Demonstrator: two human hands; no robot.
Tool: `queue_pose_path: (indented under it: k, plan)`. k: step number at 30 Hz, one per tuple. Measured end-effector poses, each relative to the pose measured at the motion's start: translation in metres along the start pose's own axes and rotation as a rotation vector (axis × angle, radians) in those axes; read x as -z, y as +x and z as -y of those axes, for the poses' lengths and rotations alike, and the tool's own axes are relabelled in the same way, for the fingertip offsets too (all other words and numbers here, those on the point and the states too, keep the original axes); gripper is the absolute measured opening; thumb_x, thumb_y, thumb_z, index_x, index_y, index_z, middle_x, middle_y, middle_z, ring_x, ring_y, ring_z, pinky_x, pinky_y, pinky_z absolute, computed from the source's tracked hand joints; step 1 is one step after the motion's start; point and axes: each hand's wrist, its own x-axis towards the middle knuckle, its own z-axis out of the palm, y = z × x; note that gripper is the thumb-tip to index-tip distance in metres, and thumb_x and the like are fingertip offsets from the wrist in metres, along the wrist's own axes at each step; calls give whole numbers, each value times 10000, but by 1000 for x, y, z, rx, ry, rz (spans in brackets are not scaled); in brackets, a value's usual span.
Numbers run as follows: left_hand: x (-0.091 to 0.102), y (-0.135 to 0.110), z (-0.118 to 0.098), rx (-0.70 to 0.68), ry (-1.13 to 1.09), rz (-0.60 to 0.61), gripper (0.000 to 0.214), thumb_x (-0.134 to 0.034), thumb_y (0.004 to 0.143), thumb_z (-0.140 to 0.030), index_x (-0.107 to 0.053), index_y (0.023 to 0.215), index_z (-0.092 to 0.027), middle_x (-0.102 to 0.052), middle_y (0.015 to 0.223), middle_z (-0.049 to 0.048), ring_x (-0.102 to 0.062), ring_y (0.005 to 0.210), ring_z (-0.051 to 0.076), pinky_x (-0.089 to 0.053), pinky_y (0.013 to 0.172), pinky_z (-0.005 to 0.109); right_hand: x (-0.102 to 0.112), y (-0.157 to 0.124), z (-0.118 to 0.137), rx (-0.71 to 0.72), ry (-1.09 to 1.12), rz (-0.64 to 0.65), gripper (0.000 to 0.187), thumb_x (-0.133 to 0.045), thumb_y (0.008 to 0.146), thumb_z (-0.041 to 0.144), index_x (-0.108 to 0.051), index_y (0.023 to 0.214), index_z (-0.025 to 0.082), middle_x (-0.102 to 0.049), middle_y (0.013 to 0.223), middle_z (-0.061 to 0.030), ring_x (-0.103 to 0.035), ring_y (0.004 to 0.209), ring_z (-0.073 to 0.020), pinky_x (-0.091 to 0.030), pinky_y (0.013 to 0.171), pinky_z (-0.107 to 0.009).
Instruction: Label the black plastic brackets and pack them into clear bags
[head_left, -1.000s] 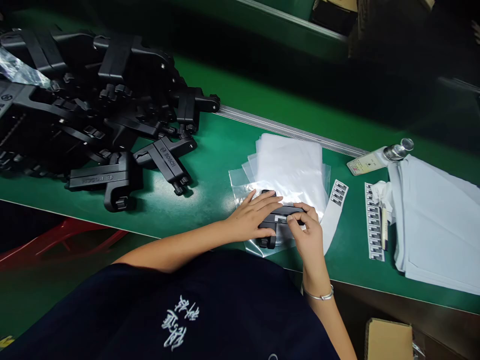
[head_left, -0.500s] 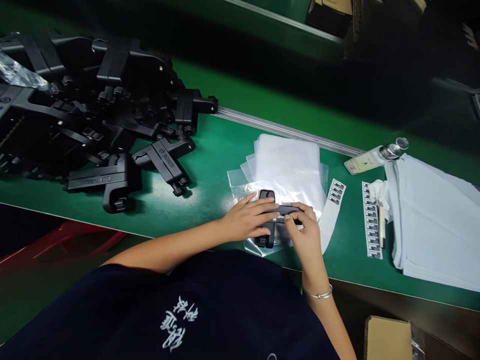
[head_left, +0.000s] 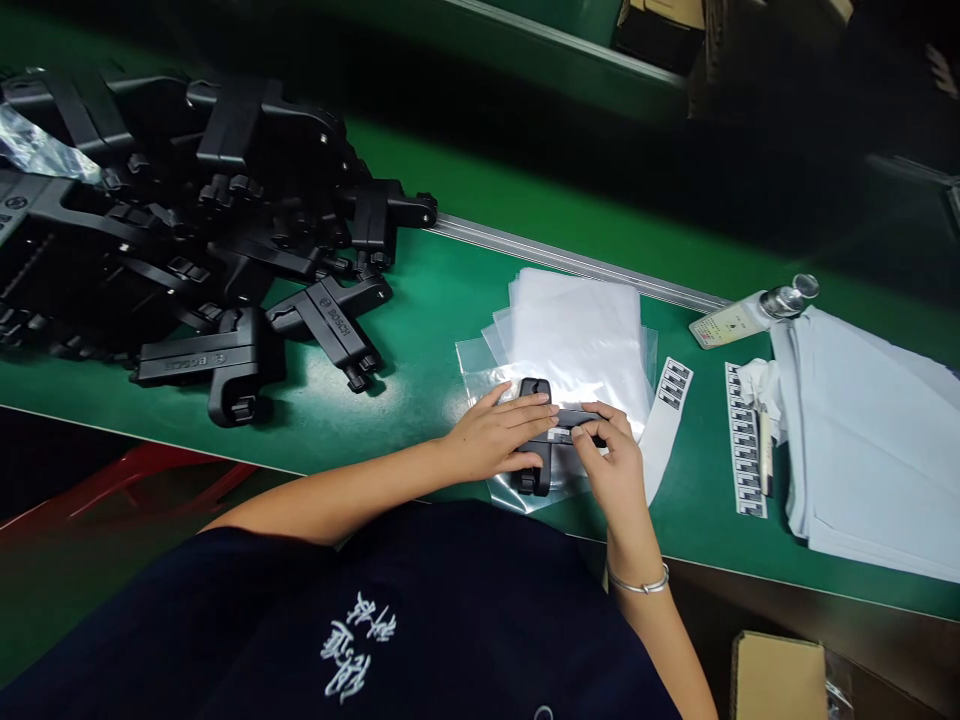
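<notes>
A black T-shaped plastic bracket [head_left: 535, 480] lies on the clear plastic bags [head_left: 576, 310]. My left hand [head_left: 495, 435] rests flat across its crosspiece, fingers stretched out. At the other end, my right hand [head_left: 611, 455] grips the bracket's arm, with thumb and bent forefinger close together on its surface. A small white label [head_left: 559, 435] shows on the arm between my hands. Right of the bags lies a pale label strip [head_left: 667, 420] with several black-and-white labels at its top. My fingers hide part of the bracket.
A heap of similar black brackets [head_left: 232, 120], some marked BOSCH, covers the left of the green table [head_left: 420, 300]. To the right are a bottle with a metal cap [head_left: 731, 320], another label strip [head_left: 744, 450], a pen [head_left: 765, 450] and stacked white sheets [head_left: 877, 440].
My right hand has shifted very slightly right, and more of the white label shows beside its thumb. My left hand keeps its place on the bracket.
</notes>
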Motion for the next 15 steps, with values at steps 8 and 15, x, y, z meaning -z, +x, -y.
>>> queue_pose_path:
  k: [8,15]
  plan:
    - [2,3,0,60,-52,28,526,-554,922,-493,-519,1354,-196,-596,1364,117,-496,1330,270,-173,1188,573,3,-1,5,-1,79,-35,166,-607,827,306,-635,691,214,-609,1178,-91,-518,1200,-276,-344,1059,-473]
    - [0,2,0,69,-71,26,530,-592,905,-471,-521,1361,-211,-596,1364,122,-492,1333,277,-162,1192,573,-3,2,2,-20,32,-36,188,-590,824,310,-627,669,209,-613,1123,-98,-555,1120,-272,-399,994,-463]
